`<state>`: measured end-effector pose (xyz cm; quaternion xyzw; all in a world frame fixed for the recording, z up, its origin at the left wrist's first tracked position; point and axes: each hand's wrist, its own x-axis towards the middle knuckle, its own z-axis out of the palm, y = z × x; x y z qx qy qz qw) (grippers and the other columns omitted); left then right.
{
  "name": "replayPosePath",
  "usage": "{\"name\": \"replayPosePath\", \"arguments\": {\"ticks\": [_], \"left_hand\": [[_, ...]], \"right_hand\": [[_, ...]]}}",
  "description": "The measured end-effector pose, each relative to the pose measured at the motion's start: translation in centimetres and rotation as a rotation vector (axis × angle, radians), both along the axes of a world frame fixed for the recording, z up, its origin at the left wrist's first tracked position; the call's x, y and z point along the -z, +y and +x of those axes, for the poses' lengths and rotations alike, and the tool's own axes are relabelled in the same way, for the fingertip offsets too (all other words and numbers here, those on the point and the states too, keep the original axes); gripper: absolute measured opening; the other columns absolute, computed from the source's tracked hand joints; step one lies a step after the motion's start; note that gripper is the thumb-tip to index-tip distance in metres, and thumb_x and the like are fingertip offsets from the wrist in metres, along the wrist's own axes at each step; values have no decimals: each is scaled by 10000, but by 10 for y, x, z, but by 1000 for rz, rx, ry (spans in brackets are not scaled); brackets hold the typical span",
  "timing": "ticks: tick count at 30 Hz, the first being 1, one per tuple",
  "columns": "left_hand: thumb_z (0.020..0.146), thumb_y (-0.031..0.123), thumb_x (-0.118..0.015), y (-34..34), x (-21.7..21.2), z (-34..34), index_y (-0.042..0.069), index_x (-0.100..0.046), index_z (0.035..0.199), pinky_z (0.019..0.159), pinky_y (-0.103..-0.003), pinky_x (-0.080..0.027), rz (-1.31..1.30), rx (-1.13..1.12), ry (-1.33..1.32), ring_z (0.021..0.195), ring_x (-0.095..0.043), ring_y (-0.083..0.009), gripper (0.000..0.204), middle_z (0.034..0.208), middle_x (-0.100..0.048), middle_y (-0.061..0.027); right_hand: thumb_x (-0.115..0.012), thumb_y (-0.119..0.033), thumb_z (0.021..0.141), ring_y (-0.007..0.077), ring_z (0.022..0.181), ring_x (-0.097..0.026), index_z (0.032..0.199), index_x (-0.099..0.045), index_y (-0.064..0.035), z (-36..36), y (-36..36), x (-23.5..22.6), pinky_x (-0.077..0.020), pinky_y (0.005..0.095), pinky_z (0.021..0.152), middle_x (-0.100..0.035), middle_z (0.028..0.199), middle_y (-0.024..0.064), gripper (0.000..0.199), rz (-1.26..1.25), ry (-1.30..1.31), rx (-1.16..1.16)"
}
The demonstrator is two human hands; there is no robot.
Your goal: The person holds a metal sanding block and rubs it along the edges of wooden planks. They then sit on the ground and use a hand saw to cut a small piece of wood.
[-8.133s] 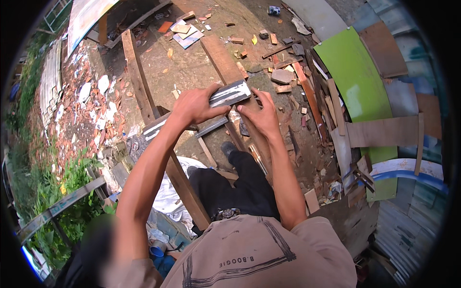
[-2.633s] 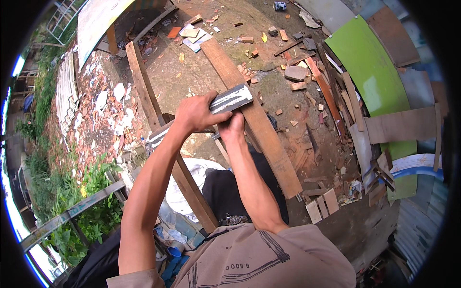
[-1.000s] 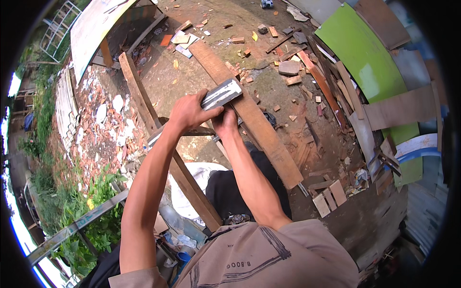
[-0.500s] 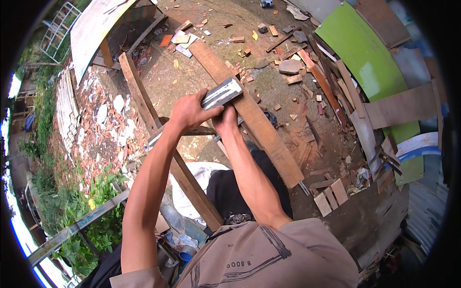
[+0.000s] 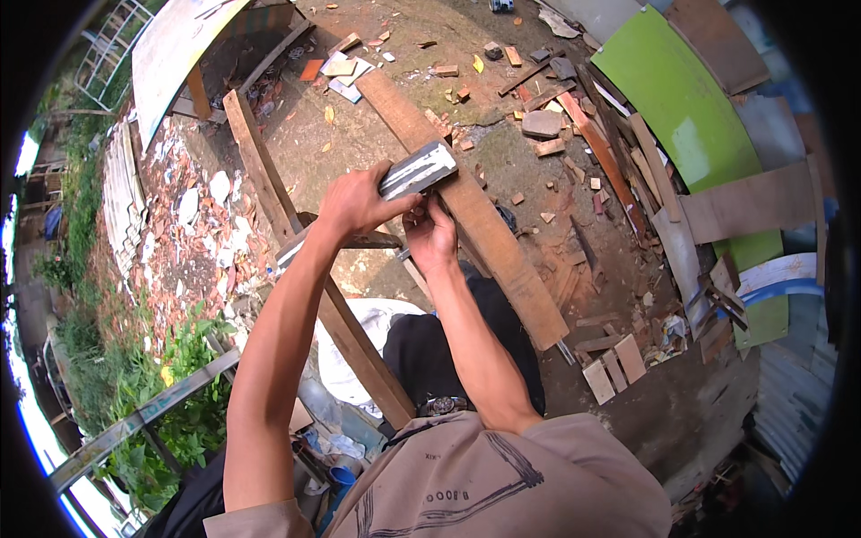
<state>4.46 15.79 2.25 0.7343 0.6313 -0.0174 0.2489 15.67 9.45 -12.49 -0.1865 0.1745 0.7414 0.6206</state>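
My left hand (image 5: 357, 199) is closed around the near end of a short grey-painted wooden board (image 5: 418, 170) with a worn white patch. That board lies across a long brown plank (image 5: 493, 229), which slants from the upper middle down to the right. Just below the board, beside the plank's left edge, my right hand (image 5: 432, 238) is turned palm up with its fingers curled and pinched together. Whatever those fingertips hold, if anything, is too small to make out. A second wooden beam (image 5: 354, 336) runs parallel on the left, joined by a crosspiece (image 5: 372, 240).
Small wood offcuts (image 5: 541, 124) and rubble lie scattered over the dirt ground. Leaning sheets, one a green panel (image 5: 655, 99), line the right side. Green plants (image 5: 184, 394) and a metal rail (image 5: 148, 417) stand at lower left, and a white-topped table (image 5: 170, 63) at upper left.
My right hand has drawn slightly down from under the board and turned, so its palm and curled fingers now show. My left hand and the board have barely moved.
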Motion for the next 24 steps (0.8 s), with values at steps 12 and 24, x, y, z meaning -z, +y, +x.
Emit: {"name": "replayPosePath", "arguments": {"ticks": [12,24], "left_hand": [[752,656,-643,1,-7,3,25,-661,1057,780,-475,-521,-42,4,32,845,-682,-397,701,854,-696,-231],[733,679,-647,1,8,-3,41,-657,1047,684,-466,-512,47,18,-35,710,-672,-367,711,759,-676,-196]], "right_hand": [[-608,-165,945,137,982,-602,1190,-592,-97,-5,19,11,-497,328,881,-633,1074,22,255,61,-48,-107],[-426,-197,1028,211,1162,-578,1292,-496,-22,-20,43,-7,-483,381,1047,-574,1243,109,325,52,-65,-83]]}}
